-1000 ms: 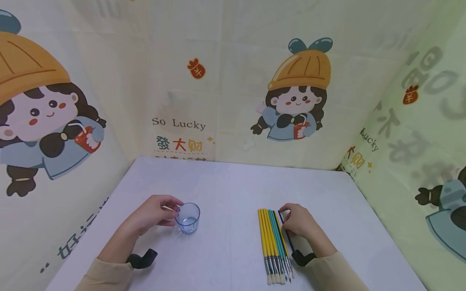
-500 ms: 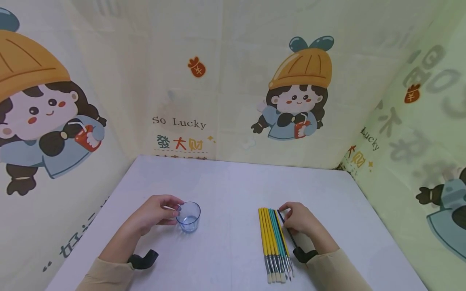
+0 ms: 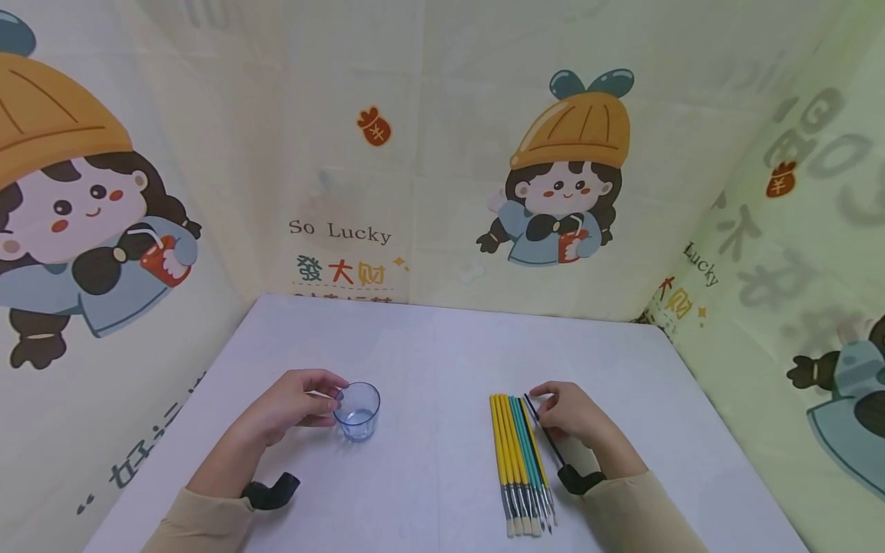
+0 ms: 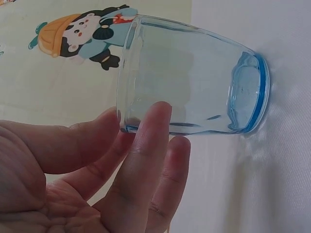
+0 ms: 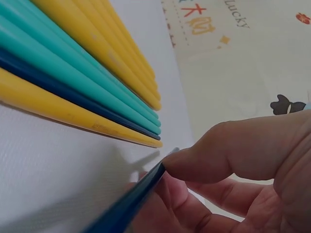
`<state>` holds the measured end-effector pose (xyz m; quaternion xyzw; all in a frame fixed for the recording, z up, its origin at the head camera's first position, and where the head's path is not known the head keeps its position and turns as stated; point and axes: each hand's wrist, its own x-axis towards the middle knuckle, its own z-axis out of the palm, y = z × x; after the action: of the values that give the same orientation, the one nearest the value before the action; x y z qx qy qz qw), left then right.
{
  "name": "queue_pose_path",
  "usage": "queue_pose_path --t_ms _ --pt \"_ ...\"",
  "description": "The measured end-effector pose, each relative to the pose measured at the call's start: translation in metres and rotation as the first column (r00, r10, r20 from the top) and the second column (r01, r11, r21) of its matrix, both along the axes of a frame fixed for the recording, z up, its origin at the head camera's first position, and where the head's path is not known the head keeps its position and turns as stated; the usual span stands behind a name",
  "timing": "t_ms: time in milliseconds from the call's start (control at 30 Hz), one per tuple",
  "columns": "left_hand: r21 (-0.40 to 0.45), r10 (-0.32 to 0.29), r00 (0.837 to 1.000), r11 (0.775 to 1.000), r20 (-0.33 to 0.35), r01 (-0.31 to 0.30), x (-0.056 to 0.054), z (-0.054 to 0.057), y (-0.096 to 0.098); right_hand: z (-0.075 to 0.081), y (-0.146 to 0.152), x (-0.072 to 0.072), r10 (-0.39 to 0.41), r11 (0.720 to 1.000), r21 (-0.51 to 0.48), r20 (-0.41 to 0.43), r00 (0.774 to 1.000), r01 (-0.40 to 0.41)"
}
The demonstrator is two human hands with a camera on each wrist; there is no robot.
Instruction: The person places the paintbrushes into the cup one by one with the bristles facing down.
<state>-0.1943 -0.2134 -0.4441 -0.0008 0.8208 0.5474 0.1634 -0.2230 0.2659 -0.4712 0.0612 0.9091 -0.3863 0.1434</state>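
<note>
Just right of the row of paintbrushes, one dark brush is pinched between the thumb and fingers of the right hand. Its nearer end is lost behind the black wrist piece, and close up it runs out of sight, so I can't make out the bristles. On the other side, the left hand has its bent fingertips at the rim and wall of a clear bluish glass, covering part of it; whether they grip or merely touch, I can't tell. The glass stands upright, well apart from the brushes. Yellow, teal and dark handles lie side by side, bristles towards the person, within the right hand's reach. Both beige sleeves are cut off below. Everything rests on a white tabletop, with cream cloth walls bearing cartoon figures and lettering around it.
</note>
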Motion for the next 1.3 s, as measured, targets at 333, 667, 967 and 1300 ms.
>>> queue_pose_path --t_ms 333,667,967,1300 --pt "0.007 -0.002 1.0 1.0 0.001 0.002 0.001 0.0 -0.002 0.006 0.001 -0.007 0.008 0.996 -0.084 -0.004 1.0 -0.008" --pt "0.018 0.001 1.0 1.0 0.0 -0.001 0.003 0.0 -0.001 0.022 -0.005 -0.016 -0.013 0.982 -0.19 -0.025 1.0 0.008" --pt "0.048 -0.028 1.0 0.998 -0.007 0.028 0.002 0.001 -0.004 0.033 -0.017 -0.019 -0.04 0.955 -0.296 -0.121 0.992 0.002" --pt "0.047 -0.011 1.0 0.999 0.013 0.011 0.001 0.001 -0.002 0.039 -0.04 -0.025 -0.148 0.876 -0.481 -0.179 0.973 0.044"
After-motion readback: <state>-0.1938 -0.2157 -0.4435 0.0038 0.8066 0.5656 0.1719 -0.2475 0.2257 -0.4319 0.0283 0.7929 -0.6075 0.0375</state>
